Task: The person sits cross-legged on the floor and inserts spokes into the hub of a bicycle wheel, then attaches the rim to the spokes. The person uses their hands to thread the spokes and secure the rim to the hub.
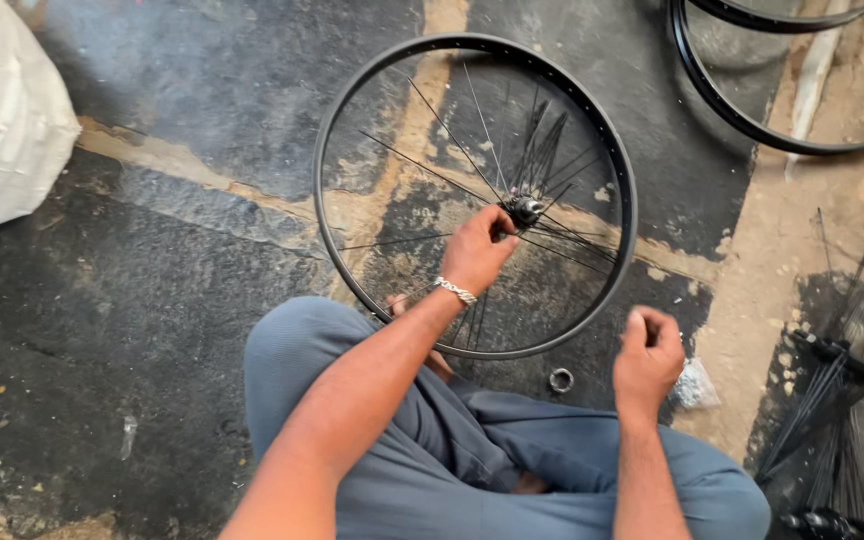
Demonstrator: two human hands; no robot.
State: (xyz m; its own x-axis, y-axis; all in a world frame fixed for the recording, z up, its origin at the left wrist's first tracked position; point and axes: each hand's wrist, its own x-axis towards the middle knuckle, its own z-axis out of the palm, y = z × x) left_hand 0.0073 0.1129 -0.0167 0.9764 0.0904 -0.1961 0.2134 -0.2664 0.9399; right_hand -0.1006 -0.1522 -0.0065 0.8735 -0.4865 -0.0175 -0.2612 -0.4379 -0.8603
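The left hand [477, 250] pinches the hub [525, 210] to steady the black rim [624, 170]; the right hand [647, 355], nearer, is closed on a thin spoke [542, 418].

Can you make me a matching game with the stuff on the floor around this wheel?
Things:
1. black rim
2. small metal ring
3. white sack
4. bundle of loose spokes

Places:
A. far left edge of the picture
B. lying flat in front of the person's knees
C. bottom right corner
D. on the floor near the right hand

Pairs: 1-B, 2-D, 3-A, 4-C
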